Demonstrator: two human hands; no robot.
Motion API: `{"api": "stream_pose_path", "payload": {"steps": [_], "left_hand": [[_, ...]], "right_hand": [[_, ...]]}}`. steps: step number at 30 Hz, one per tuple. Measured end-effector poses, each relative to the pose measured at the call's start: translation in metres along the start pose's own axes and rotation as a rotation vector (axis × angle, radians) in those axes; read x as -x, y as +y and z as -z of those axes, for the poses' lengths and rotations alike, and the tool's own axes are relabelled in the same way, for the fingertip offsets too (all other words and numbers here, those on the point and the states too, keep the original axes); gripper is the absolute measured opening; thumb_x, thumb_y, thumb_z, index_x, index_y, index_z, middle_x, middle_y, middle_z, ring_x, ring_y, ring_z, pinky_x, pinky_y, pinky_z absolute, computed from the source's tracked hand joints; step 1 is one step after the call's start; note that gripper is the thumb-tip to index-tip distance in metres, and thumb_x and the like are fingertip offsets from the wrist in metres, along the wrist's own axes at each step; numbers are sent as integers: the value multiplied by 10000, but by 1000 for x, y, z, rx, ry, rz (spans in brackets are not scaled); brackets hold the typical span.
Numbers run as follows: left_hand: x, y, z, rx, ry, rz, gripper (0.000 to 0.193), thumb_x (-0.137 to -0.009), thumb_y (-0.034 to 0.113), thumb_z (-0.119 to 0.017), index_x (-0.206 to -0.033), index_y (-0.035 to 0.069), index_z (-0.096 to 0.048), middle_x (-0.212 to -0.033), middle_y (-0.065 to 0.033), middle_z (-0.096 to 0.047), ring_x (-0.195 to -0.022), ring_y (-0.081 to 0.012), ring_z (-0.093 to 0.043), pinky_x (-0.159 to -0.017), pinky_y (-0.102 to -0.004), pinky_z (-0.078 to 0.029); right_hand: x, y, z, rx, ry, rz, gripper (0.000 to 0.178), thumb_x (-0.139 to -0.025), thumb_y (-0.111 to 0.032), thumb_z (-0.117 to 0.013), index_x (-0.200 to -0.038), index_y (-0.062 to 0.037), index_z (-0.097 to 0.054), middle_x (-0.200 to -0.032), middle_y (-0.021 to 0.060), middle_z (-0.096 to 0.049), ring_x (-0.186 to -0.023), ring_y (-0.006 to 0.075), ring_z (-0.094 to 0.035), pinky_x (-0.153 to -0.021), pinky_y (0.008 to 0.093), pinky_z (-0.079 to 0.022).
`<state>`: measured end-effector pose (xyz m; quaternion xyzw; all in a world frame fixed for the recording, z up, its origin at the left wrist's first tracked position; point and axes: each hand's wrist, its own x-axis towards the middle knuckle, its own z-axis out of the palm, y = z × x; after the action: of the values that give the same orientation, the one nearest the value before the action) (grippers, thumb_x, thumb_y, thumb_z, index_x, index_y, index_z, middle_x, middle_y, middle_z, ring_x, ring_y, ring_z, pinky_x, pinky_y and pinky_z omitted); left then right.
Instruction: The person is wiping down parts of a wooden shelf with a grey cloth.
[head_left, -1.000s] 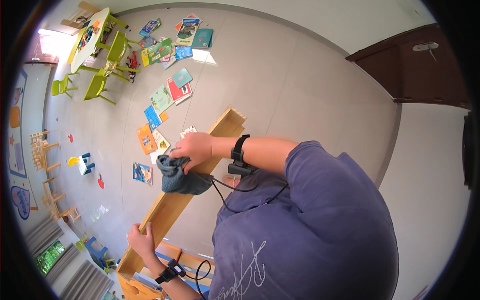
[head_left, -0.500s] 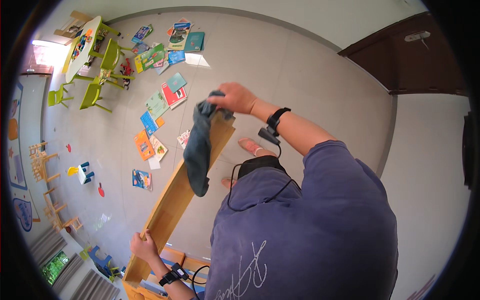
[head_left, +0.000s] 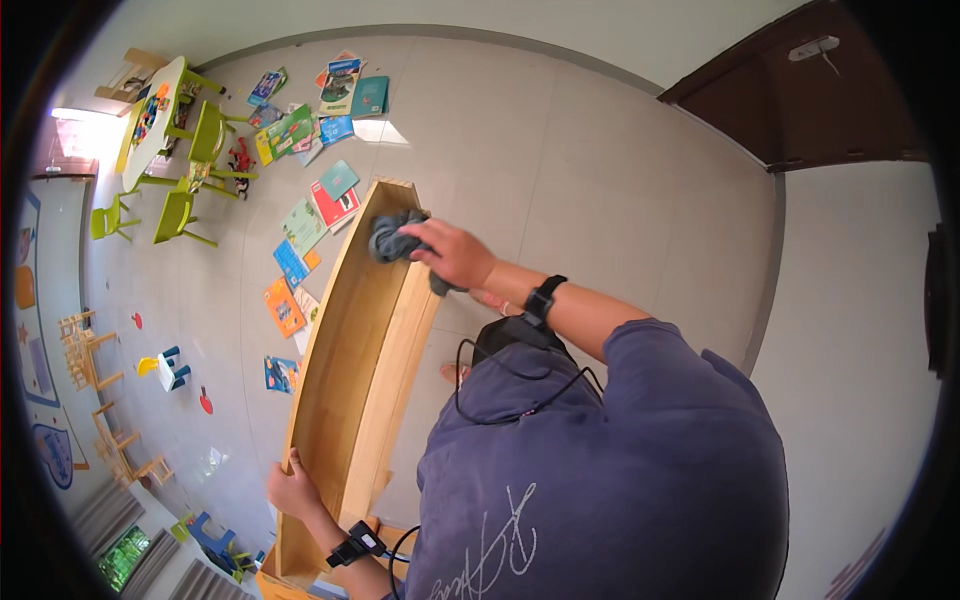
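Note:
A long, trough-like wooden shelf [head_left: 335,370] runs from the lower left up to the middle of the view, with its hollow side facing up. My right hand [head_left: 455,255] presses a bunched grey-blue cloth [head_left: 390,238] inside the shelf's far end; a loose part of the cloth hangs over the near edge. My fingers are closed on the cloth. Lower down, my left hand [head_left: 293,488] grips the shelf's left side wall, thumb up on its rim. Black bands with cables sit on both wrists.
Several books [head_left: 288,135] lie scattered on the tiled floor beyond the shelf. Green chairs [head_left: 178,212] stand around a white table [head_left: 150,140] at the upper left. A small white-and-blue stool [head_left: 168,370] and red paddles [head_left: 206,400] are farther left. A brown door [head_left: 790,95] is at the upper right.
The cloth hung long from my right hand before; now it is bunched and pressed into the shelf. The shelf has tilted, showing more of its hollow inside. My left hand still holds it.

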<state>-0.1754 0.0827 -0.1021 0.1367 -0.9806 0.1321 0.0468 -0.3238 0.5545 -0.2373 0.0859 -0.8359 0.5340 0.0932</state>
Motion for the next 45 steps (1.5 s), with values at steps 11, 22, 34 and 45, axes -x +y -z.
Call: {"api": "stream_pose_path", "payload": {"steps": [11,22,34,45], "left_hand": [[29,12,3,41,31,-150,614,-879,552,-673,-592,40,-490,-580,-163,-526,-501,-362,-469,-458,-443,-351],[38,24,9,56,17,-139,607,-867,534,-690,-594,43,-459,-569,-170,-500,-525,-372,-482,-481,-464,-355],[37,46,6,99,14,-285,566,-886,487,-690,-618,36,-478,-587,-185,-509,-553,-389,-491,-504,-473,-376],[18,70,14,135,42,-350,525,-884,433,-713,-623,52,-463,-591,-152,-500,-598,-372,-498,-547,-471,-391]], "right_hand": [[-16,10,-60,237,-175,-119,649,-680,-253,-797,-1281,-223,-552,-1429,184,-412,-1242,421,-473,-923,507,-526],[-59,19,-60,267,-333,-390,473,-652,-334,-803,-1040,-119,-640,-1147,154,-617,-940,350,-659,-814,427,-551],[-34,38,-29,405,130,-152,496,-685,-132,-762,-1120,-77,-529,-1470,290,-413,-1199,383,-490,-917,439,-524],[-81,60,29,433,-207,-392,578,-632,-319,-784,-1108,-49,-601,-1280,196,-597,-1111,380,-582,-874,441,-561]]}}
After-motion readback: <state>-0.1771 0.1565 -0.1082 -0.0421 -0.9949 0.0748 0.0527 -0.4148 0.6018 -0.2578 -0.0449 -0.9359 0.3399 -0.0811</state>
